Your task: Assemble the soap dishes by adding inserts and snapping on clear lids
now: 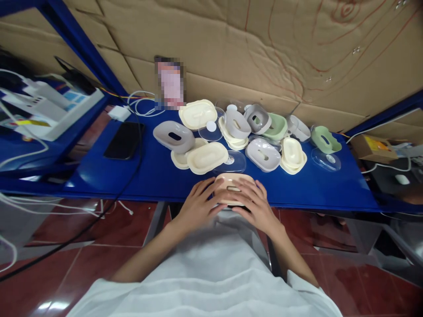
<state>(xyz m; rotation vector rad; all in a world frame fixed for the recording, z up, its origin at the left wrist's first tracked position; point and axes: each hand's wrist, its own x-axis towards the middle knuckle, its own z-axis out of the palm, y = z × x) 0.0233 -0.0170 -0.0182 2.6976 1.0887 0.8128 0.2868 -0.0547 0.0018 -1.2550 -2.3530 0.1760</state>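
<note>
A peach-beige oval plastic soap dish [228,178] with a slot in its middle is at the table's front edge, close to my body. My left hand [200,203] grips its left side, and the fingers of my right hand [256,205] lie over its right side. The lower part of the dish is hidden. Just behind it are a cream oval tray [207,157] and a clear lid [235,162] with a round sticker. A lilac-grey slotted dish [263,154] and stacked cream trays [292,155] sit beyond my right hand.
More grey dishes [174,137], green dishes [325,140] and clear lids stand along the back of the blue table [158,182]. A black phone [124,141], a white charger [119,113] and cables are at left. Cardboard [211,53] lines the back.
</note>
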